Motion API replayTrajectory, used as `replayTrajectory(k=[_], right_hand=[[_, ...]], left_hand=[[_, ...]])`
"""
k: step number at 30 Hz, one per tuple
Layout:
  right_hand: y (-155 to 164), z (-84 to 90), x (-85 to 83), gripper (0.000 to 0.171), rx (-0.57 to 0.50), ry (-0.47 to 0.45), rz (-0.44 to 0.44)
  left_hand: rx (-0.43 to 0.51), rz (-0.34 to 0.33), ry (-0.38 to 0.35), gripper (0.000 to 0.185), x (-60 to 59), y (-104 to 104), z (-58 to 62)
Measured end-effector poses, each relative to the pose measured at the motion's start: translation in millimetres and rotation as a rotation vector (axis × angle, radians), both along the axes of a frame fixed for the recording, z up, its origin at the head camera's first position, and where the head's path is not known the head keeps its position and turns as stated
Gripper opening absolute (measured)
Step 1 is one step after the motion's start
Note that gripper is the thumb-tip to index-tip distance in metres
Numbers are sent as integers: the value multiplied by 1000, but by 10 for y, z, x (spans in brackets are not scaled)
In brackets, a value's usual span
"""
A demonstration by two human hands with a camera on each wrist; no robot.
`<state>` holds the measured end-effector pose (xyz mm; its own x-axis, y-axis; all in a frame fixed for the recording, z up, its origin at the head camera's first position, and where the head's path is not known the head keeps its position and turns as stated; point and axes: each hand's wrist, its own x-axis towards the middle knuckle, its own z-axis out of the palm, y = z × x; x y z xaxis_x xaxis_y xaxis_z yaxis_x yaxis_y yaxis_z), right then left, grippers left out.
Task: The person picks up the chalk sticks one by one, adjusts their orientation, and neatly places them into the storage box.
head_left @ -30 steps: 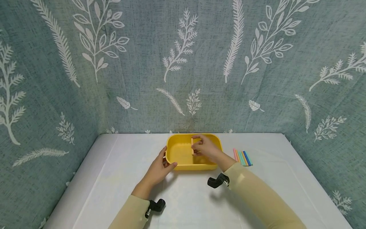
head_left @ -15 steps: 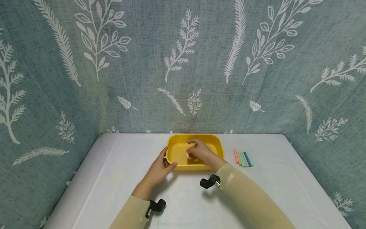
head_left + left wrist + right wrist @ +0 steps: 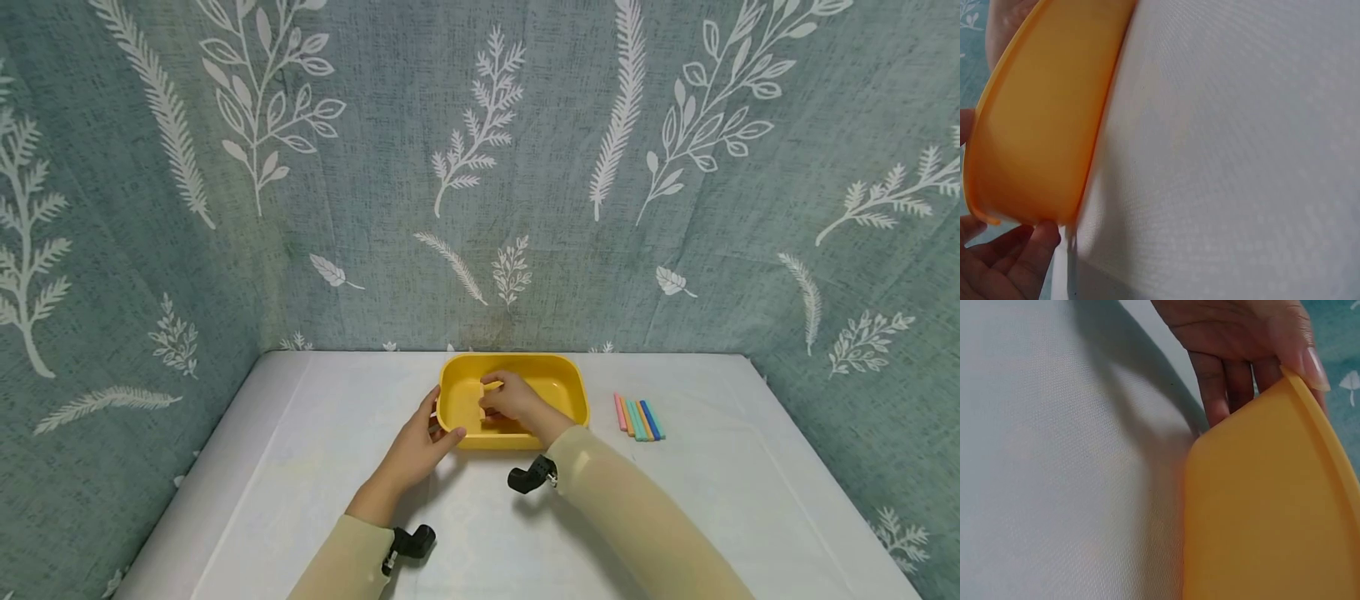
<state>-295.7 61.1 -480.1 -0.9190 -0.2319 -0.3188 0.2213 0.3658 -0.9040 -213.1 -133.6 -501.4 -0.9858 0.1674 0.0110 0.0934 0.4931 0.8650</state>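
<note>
A yellow plastic basin (image 3: 525,442) sits on the white tabletop. My left hand (image 3: 411,450) grips its left end, thumb over the rim and fingers round the outside wall; the right wrist view also catches that thumb on the rim of the basin (image 3: 1254,500). Inside the basin, my right hand (image 3: 513,396) pinches a light orange stick (image 3: 482,407), which looks like chalk, near the left part of the floor. Whether the stick touches the floor I cannot tell. In the left wrist view the basin wall (image 3: 1041,125) hides the stick.
Right of the basin several chalk-like sticks (image 3: 640,418) in pink, orange, green and blue lie side by side on the white tabletop (image 3: 712,483). A leaf-patterned curtain (image 3: 480,167) rises behind the table and along both sides.
My right hand has moved left and slightly down inside the basin, carrying the light orange stick. The left hand keeps its grip on the basin.
</note>
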Motion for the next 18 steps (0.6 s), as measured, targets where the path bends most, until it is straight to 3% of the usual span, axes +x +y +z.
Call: replayTrajectory(k=[18], right_hand=[[-54, -48, 4, 51, 63, 23, 32]], left_hand=[[4, -3, -5, 90, 14, 3, 28]])
